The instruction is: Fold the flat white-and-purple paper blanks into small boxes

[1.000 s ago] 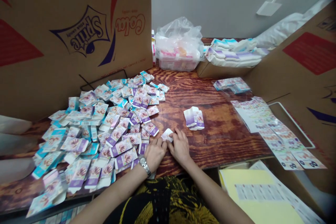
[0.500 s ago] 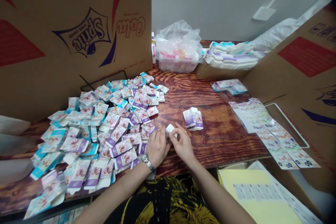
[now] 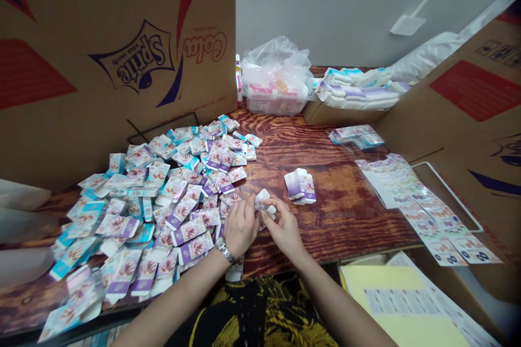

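Note:
Between my two hands is a small printed carton (image 3: pixel 262 196), its white end flaps showing above the fingers. My left hand (image 3: pixel 241 227), with a watch at the wrist, is closed around the carton's left side. The fingers of my right hand (image 3: pixel 283 223) pinch it from the right, near a white flap. Much of the carton is hidden by the fingers. To my left spreads a large heap of small cartons (image 3: pixel 189 206), printed in purple and in blue. A little beyond my right hand lies a short stack of flat purple-and-white cartons (image 3: pixel 300 185).
Large cardboard boxes (image 3: pixel 122 5) stand left and right. At the back are a plastic tub in a clear bag (image 3: pixel 277 103) and an open box of packets (image 3: pixel 350 114). Printed sheets (image 3: pixel 431 217) lie at right, with yellow paper (image 3: pixel 402 303) below the wooden table's edge.
The carton between my hands has opened out, with more white flaps showing. My right fingers have shifted slightly along it. The camera view has tilted a little.

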`<state>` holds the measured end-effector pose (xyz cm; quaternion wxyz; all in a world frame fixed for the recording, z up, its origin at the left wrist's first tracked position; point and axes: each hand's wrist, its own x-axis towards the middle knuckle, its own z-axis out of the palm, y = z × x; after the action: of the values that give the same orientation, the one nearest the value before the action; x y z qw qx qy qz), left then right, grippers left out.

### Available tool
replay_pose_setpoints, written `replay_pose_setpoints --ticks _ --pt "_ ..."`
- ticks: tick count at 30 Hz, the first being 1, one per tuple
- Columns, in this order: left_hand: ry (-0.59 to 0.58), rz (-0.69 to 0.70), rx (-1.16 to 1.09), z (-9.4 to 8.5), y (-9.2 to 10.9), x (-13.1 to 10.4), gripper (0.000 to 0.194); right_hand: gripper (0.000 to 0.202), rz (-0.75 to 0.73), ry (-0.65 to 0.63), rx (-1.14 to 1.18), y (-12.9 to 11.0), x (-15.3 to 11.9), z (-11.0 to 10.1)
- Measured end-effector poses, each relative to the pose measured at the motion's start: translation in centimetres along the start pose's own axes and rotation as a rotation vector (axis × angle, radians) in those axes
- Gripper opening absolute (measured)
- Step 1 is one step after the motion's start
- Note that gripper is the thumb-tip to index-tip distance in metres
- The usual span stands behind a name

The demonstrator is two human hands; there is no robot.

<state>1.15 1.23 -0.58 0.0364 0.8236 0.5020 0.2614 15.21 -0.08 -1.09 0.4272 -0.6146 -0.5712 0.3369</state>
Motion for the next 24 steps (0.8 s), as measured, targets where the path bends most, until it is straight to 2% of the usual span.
replay_pose_setpoints --ticks 5,9,12,15,17,21,24 --pt "0.024 0.051 0.076 -0.1 0.0 0.0 0.043 0.019 0.018 -0.051 0.011 -0.1 0.3 -0.2" --pt "0.036 0.084 0.129 -0.2 -0.1 0.0 0.042 0.007 -0.102 -0.106 -0.127 -1.1 0.7 -1.1" --pt "0.051 0.086 0.156 -0.5 -0.2 0.0 0.043 0.012 -0.144 -0.078 -0.13 -1.5 0.8 -1.4" --pt "0.045 0.11 0.184 -0.8 -0.2 0.1 0.04 0.013 -0.027 -0.206 0.065 -1.6 0.7 -1.2" --pt "0.035 0.13 0.199 -1.0 -0.1 0.2 0.039 0.012 -0.013 -0.289 0.1 -1.6 0.6 -1.1" --pt "0.04 0.134 0.195 -1.2 0.2 0.3 0.041 0.008 -0.197 -0.208 -0.098 -2.0 0.4 -1.1" --pt "0.055 0.135 0.088 -1.2 0.1 0.2 0.047 0.01 -0.174 -0.211 -0.035 -2.0 0.3 -1.4"
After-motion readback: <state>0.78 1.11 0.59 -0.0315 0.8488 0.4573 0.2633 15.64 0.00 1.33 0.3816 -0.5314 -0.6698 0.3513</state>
